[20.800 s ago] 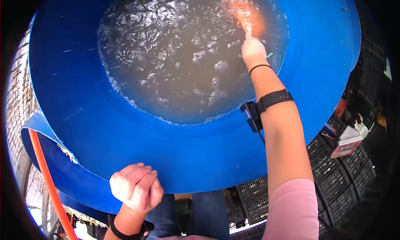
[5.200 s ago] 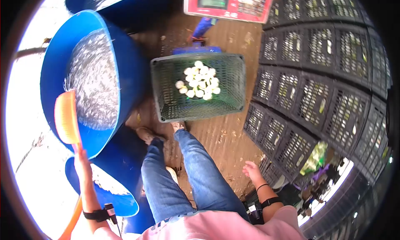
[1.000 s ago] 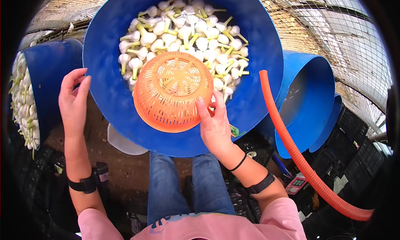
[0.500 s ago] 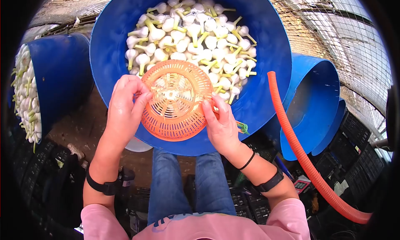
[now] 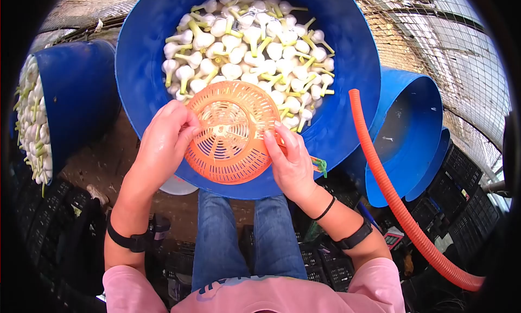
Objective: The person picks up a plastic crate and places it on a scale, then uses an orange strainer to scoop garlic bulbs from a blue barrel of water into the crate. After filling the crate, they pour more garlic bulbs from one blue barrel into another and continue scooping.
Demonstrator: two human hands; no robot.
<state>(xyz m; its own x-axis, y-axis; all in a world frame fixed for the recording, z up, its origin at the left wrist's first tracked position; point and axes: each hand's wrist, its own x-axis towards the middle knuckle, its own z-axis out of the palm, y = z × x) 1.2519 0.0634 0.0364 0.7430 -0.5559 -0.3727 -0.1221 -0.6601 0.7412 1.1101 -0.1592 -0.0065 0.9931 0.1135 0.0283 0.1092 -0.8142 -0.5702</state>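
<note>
A round orange plastic colander (image 5: pixel 230 169) with slotted sides is in front of me, over the near rim of a big blue barrel (image 5: pixel 144 79). My left hand (image 5: pixel 172 129) is closed at its left edge, thumb and fingers pinched together. My right hand (image 5: pixel 290 163) grips the right edge, thumb on top, near a bit of green string (image 5: pixel 321 165). Beyond the colander, many white garlic bulbs (image 5: pixel 230 71) with short green stems fill the barrel, with a wet shine at the far side.
To the left, a blue barrel (image 5: pixel 78 96) holds more garlic. On the right stand another blue barrel (image 5: pixel 407 134) and a ribbed orange hose (image 5: pixel 388 188). Black crates (image 5: pixel 461 172) lie around the floor, and wire mesh (image 5: pixel 423 36) runs along the back.
The colander and both hands have shifted only slightly in view. Both hands keep their hold at its edges.
</note>
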